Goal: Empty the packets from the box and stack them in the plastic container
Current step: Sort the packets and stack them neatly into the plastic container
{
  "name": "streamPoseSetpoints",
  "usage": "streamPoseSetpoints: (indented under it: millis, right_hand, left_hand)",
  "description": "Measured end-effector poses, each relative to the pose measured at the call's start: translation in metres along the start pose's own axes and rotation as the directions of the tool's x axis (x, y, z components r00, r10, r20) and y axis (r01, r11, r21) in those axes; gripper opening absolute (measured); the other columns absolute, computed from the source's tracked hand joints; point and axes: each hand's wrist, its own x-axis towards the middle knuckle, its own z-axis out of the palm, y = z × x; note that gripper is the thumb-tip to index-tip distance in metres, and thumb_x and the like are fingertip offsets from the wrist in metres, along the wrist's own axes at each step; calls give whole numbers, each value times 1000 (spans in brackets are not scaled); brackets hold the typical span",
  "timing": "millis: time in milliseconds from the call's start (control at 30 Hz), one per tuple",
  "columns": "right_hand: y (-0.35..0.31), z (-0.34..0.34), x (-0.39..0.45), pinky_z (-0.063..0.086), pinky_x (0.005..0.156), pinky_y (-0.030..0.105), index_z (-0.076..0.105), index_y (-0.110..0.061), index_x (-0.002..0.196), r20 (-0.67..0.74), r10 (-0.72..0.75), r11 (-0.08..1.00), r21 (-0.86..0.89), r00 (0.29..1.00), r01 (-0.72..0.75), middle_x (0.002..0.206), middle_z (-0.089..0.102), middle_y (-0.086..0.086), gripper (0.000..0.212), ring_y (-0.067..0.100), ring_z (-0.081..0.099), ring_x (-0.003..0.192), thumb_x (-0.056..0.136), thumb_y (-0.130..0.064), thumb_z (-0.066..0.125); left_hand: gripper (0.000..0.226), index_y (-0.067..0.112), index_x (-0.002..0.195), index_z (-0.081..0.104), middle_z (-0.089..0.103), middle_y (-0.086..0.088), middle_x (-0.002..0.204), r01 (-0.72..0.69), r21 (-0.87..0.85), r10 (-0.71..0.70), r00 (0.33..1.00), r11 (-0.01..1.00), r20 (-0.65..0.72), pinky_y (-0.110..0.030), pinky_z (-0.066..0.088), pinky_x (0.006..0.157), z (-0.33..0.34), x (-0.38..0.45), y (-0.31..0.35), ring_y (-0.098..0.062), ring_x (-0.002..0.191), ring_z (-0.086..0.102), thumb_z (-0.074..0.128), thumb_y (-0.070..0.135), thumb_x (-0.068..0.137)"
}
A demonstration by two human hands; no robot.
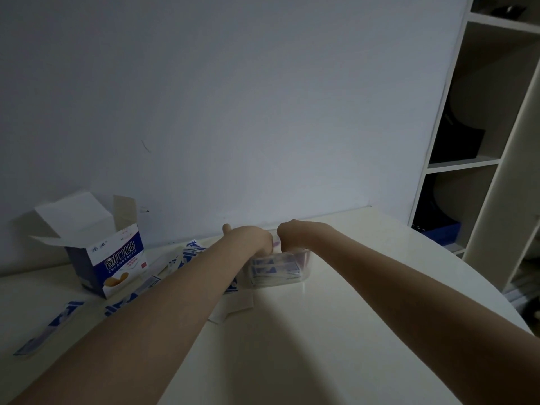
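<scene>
In plastic container [304,271], stacked packets [274,268]

left hand [248,236]: bare forearm stretched forward, wrist bent down, fingers hidden | right hand [289,233]: bare forearm stretched forward, knuckles up, fingers hidden | hands close together

Bare table [336,331] right of container [304,273]

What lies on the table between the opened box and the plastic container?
Head view: loose packets scattered on the table, crossed by the left forearm, between box and container.
</scene>
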Motion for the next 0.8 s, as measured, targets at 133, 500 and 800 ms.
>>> streamPoseSetpoints:
  millis: [133, 500, 800]
  right_hand:
    - [3, 1, 1, 31, 50, 21, 39, -6, 68, -22, -2, 1000, 18, 1000, 2, 64, 38, 2, 24, 18, 43, 61, 91, -7, 43]
    - [3, 1, 5, 35, 54, 23, 34, -10, 61, -25, 4, 1000, -10, 1000, -4, 64, 39, 3, 32, 14, 39, 55, 91, -6, 44]
    - [1, -10, -7, 41, 56, 27, 47, -2, 68, -40, 22, 998, -56, 999, -24, 66, 48, 5, 21, 16, 44, 54, 89, -4, 43]
  left_hand:
    - [33, 15, 119, 50, 48, -7, 131, 9, 10, -9, 1000, 1000, 7, -48, 19, 108, -1, -1, 0, -25, 125, 40, 23, 21, 100]
    - [20, 17, 99, 45, 51, -7, 128, 11, -11, -11, 1000, 1000, -17, -45, 23, 107, 0, 3, -2, -25, 122, 44, 25, 20, 99]
    - [17, 13, 80, 47, 57, -4, 91, 2, -102, -20, 983, 995, -180, -39, 30, 99, -8, -5, -13, -22, 90, 50, 40, 18, 95]
